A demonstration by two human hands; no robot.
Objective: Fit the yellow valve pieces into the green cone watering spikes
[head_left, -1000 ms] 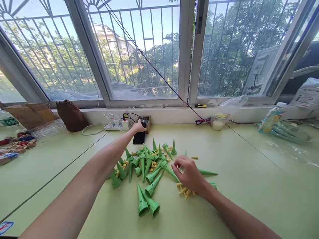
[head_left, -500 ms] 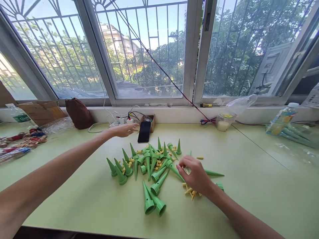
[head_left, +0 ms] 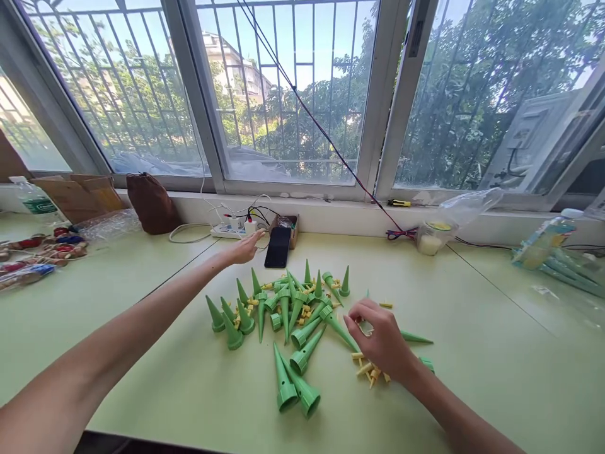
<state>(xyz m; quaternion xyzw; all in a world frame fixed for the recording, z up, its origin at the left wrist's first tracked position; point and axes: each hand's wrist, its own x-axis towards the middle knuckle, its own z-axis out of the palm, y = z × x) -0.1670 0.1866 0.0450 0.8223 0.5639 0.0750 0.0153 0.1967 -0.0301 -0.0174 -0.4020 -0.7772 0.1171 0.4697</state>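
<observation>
A pile of green plastic cone spikes [head_left: 283,309] lies on the pale green table [head_left: 472,353], mixed with several small yellow pieces [head_left: 368,369]. My right hand [head_left: 380,337] rests on the pile's right edge, fingers curled over a small piece I cannot make out, with a green spike [head_left: 416,338] sticking out beside it. My left hand [head_left: 246,248] is stretched out far ahead, fingers extended and holding nothing, just left of a black phone [head_left: 278,246] lying flat. Two spikes [head_left: 295,388] lie apart, nearest to me.
A white power strip [head_left: 231,228] with cables and a small box sit under the window sill. A brown pouch [head_left: 151,203], cardboard and wrapped items lie at the left. A small jar [head_left: 429,238], plastic bags and a bottle [head_left: 543,239] stand at the right.
My left hand has let go of the phone and drawn back to its left, fingers opening. The right hand has stayed on the pile.
</observation>
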